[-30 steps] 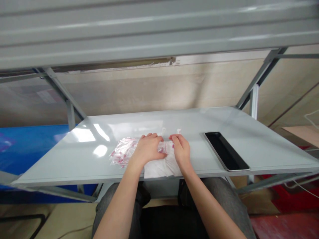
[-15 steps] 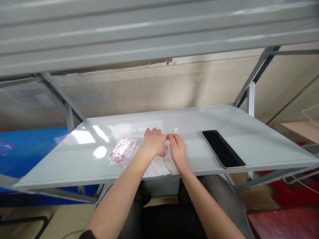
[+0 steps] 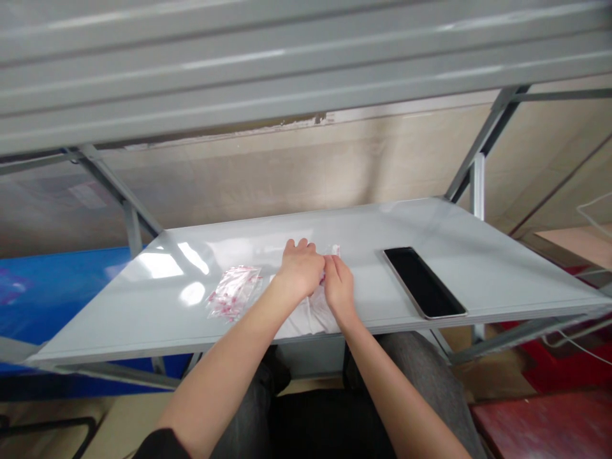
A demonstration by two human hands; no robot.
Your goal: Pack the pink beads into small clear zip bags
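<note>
At the far end of the crumpled white sheet (image 3: 313,317), my left grip (image 3: 303,269) and right grip (image 3: 340,285) curl together; holding what, I can't tell.

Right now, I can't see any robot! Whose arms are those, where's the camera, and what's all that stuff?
There's no robot here, just a person using two bare hands. The camera sits on the person's head and looks forward and down, so you see their own arms. On the shiny grey table lie clear plastic packets with red marks, on the left. A flat black rectangle with a pale edge lies on the right. Between them, the left hand and right hand meet over a soft white piece. Their fingers hide what they're gripping.
</note>
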